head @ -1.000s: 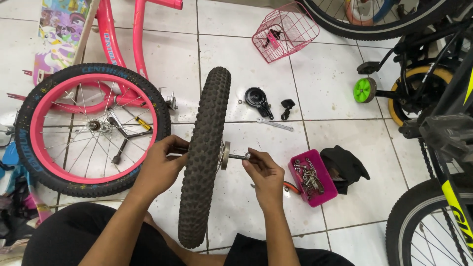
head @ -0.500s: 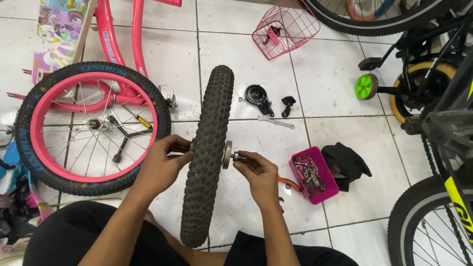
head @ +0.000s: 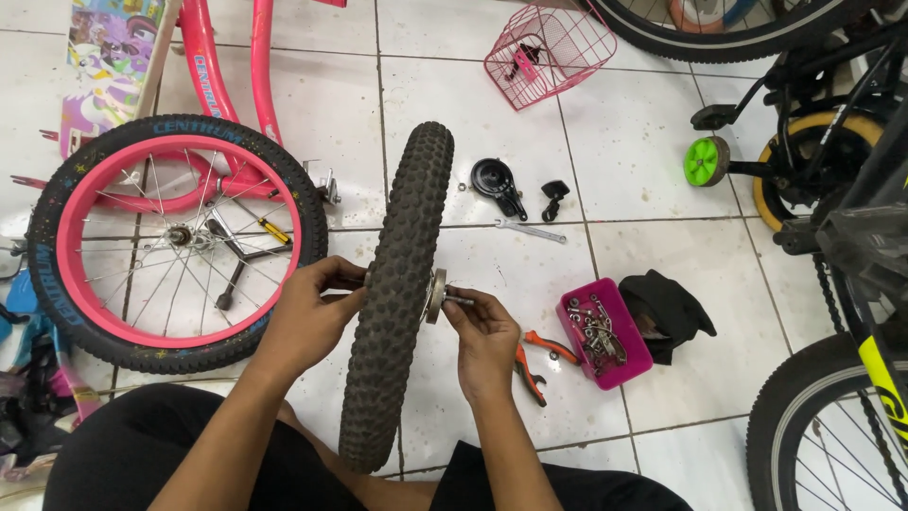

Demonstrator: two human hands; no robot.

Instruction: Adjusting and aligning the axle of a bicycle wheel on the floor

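Note:
A small bicycle wheel with a knobby black tyre (head: 397,284) stands upright on edge between my knees. My left hand (head: 307,317) grips the axle end on the wheel's left side. My right hand (head: 482,336) pinches the axle (head: 456,299) sticking out on the right, next to the silver hub part (head: 436,295). Orange-handled pliers (head: 534,360) lie on the tiles just right of my right hand.
A pink-rimmed wheel (head: 175,241) on a pink frame lies at left with a cross wrench inside it. A magenta tray of bolts (head: 605,333), a black cloth, a spanner (head: 530,230), a black bell, a pink basket (head: 549,43) and parked bicycles at right surround me.
My right hand has slid inward along the axle toward the hub. The wheel has stayed upright, and my left hand keeps its hold.

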